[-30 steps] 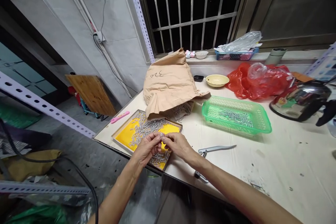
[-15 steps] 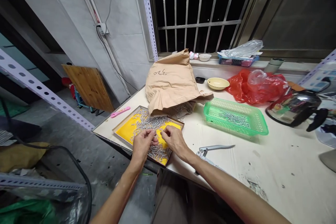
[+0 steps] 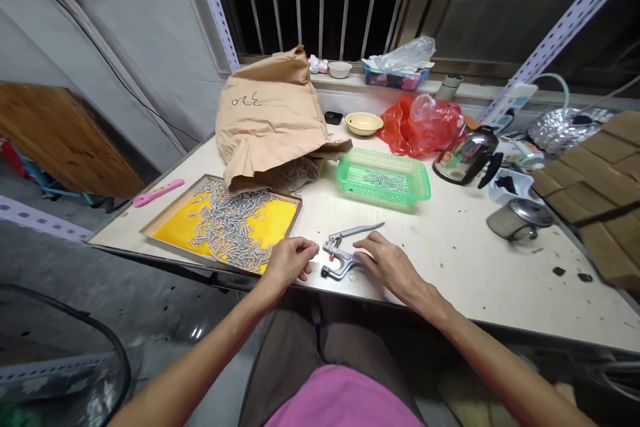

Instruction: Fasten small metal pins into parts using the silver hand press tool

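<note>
My left hand [image 3: 290,261] is just past the right corner of a shallow tray, thumb and fingertips pinched together. Whatever they hold is too small to make out. My right hand [image 3: 393,270] reaches over the lower handle of grey hand-press pliers [image 3: 336,259], fingers apart and slightly bent. Whether they touch the handle I cannot tell. The pliers lie on the table, jaw to the left, with a spring between the handles. Many small silvery metal pieces [image 3: 227,220] are heaped in the yellow-bottomed tray [image 3: 167,230].
A brown paper sack [image 3: 270,120] leans over the tray's back edge. Behind the pliers sits a green plastic basket [image 3: 425,188] with small metal pieces inside. A pink-handled tool [image 3: 159,193] lies left; a kettle [image 3: 463,157] and a steel mug [image 3: 517,219] stand right.
Both hands have left their place above the tray. The left has moved to its right corner, the right onto the pliers. The view has swung right.
</note>
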Available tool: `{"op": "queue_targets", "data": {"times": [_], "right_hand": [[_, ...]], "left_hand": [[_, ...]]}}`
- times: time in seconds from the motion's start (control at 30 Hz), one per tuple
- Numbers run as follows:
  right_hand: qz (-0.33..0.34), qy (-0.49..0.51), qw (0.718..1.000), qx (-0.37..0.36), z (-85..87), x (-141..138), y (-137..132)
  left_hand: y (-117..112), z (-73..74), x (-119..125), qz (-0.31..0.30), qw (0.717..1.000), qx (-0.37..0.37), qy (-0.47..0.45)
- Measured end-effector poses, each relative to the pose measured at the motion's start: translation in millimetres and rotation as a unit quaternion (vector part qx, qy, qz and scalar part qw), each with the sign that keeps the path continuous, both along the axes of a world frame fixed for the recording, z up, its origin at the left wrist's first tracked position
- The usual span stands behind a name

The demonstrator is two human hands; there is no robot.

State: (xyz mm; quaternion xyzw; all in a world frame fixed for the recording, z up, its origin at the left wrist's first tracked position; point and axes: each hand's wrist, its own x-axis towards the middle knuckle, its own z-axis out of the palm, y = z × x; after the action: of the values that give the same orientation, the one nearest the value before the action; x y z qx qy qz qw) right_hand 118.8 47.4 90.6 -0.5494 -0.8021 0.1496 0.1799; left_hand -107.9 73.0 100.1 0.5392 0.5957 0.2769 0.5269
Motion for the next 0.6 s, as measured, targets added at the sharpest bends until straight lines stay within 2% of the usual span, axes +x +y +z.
{"op": "queue_targets", "data": {"times": [0.13, 0.27, 0.47, 0.6], "right_hand": [[-0.021, -0.038, 0.999, -0.019, -20.1, 26, -29], [-0.027, -0.062, 0.998, -0.020, -31.4, 20, -28], [-0.021, -0.085, 0.996, -0.001, -36.4, 14, -15], [-0.004, -0.043, 0.999, 0.032, -46.2, 29, -27]], "left_hand": [[11, -13.7, 12, -0.042, 0.995, -0.060, 0.073], [14, -19.4, 13, -0.044, 0.987, -0.105, 0.111], [20, -23.9, 14, -0.055, 0.981, -0.165, 0.084], [7, -18.9, 22, -0.016, 0.983, -0.176, 0.049]]}}
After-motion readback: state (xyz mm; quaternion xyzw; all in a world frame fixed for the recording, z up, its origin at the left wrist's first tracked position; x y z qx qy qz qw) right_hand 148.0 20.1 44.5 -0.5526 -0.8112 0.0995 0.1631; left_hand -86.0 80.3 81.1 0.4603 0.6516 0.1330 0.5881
